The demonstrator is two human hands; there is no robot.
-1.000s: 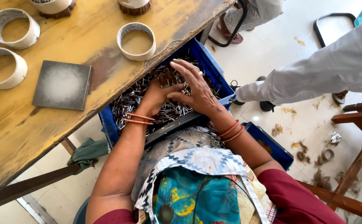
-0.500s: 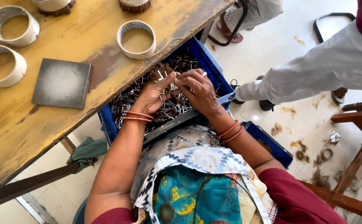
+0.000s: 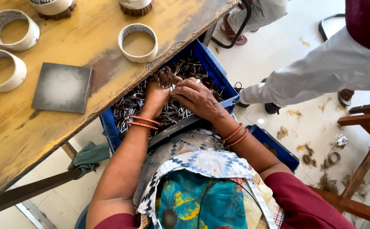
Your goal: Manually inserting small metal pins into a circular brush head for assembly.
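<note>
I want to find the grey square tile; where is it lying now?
In the head view the grey square tile lies flat on the yellow wooden table, left of the blue crate, between two white rings.

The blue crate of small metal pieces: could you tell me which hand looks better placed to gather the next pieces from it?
Probably the right hand: it lies flat and open-fingered on the metal pieces in the blue crate. The left hand is closed around a dark bundle, so it seems occupied.
</note>
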